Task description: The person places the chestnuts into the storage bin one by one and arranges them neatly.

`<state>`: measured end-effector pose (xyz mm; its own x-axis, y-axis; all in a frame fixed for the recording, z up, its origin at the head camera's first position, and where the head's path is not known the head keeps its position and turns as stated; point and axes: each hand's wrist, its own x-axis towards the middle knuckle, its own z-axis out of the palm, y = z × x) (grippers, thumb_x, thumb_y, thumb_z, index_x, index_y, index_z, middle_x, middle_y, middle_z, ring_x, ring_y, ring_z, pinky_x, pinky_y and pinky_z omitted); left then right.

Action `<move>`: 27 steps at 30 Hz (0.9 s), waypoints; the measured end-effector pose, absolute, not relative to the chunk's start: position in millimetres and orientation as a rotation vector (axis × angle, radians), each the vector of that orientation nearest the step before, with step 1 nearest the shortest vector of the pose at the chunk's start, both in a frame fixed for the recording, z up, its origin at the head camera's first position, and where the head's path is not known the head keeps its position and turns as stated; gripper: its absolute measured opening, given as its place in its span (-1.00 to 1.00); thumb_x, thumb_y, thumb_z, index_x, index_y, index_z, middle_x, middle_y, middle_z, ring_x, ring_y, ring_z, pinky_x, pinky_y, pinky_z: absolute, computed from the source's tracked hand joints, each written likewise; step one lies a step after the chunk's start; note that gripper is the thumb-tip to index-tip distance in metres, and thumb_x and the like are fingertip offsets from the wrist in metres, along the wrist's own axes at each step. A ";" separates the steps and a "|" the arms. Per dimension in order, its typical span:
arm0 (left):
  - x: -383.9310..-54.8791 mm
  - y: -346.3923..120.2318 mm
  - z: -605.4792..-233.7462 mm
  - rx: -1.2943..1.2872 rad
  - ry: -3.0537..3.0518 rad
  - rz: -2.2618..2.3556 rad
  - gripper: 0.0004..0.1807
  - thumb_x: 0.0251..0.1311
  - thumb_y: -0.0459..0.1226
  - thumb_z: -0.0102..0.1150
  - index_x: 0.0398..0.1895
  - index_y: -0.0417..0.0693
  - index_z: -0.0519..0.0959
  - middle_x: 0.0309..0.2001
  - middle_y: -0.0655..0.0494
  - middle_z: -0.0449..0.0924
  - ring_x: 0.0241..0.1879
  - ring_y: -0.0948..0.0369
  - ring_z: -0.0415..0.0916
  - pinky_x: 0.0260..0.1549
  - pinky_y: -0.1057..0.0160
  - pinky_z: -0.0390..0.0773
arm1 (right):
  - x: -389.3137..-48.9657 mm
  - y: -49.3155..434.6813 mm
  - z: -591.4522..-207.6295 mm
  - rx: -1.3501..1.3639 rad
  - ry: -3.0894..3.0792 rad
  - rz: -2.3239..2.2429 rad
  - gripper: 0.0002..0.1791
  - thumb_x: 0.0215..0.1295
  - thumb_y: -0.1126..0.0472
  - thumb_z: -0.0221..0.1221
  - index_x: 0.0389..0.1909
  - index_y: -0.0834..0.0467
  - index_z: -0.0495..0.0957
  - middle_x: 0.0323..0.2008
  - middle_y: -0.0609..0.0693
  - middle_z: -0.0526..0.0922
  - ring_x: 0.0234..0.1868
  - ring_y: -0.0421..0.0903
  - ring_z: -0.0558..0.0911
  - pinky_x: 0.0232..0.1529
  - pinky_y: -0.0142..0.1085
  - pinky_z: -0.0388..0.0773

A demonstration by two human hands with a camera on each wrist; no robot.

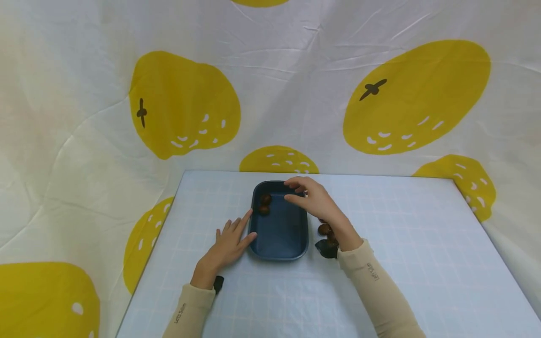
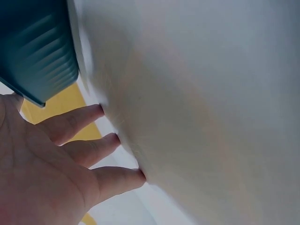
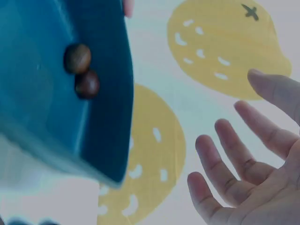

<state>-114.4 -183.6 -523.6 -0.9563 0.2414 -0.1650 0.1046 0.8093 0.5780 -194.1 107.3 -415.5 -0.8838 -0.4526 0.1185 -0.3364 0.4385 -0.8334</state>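
Note:
A dark blue rectangular tray point(image 1: 280, 237) lies on the table. Two round brown nuts, which look like chestnuts point(image 1: 264, 210), touch each other inside it near the left wall. My left hand point(image 1: 228, 245) is spread at the tray's left side, index finger and thumb at the rim; in the left wrist view the other fingertips point(image 2: 112, 138) rest on the tabletop. Over the tray's far right corner hovers my right hand point(image 1: 313, 199), fingers parted and holding nothing. More brown nuts point(image 1: 324, 229) sit right of the tray, partly hidden by the right forearm.
The table point(image 1: 405, 244) has a pale, faintly checked cover. Behind it hangs a white cloth point(image 1: 287, 108) printed with large yellow fruits. A small dark device point(image 1: 327, 249) is at the right wrist, another point(image 1: 218, 284) at the left.

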 end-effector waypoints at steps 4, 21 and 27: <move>-113.9 -183.9 -523.7 0.273 2.763 0.873 -0.22 0.42 0.33 -0.25 0.61 0.55 -0.22 0.53 -0.22 0.04 0.49 -0.32 -0.21 0.25 -0.51 -0.30 | -190.4 126.1 -413.8 -0.705 2.579 -1.450 -0.56 0.36 0.04 0.30 0.22 0.05 0.57 0.17 -0.08 0.56 0.11 0.09 0.56 0.13 0.04 0.41; -113.8 -183.5 -523.2 0.294 2.781 0.891 -0.22 0.43 0.31 -0.23 0.61 0.52 -0.19 0.51 -0.25 0.07 0.48 -0.36 -0.18 0.24 -0.53 -0.27 | -194.2 218.2 -455.0 -0.574 2.665 -1.394 -0.55 0.39 0.04 0.28 0.23 0.10 0.55 0.20 0.10 0.50 0.20 0.20 0.46 0.16 0.24 0.33; -113.1 -184.7 -523.5 0.283 2.762 0.899 -0.22 0.41 0.34 -0.24 0.60 0.55 -0.21 0.53 -0.22 0.05 0.49 -0.33 -0.21 0.25 -0.51 -0.30 | -201.2 241.9 -481.4 -0.461 2.657 -1.363 -0.53 0.40 0.05 0.27 0.23 0.18 0.55 0.20 0.16 0.51 0.24 0.26 0.42 0.18 0.25 0.32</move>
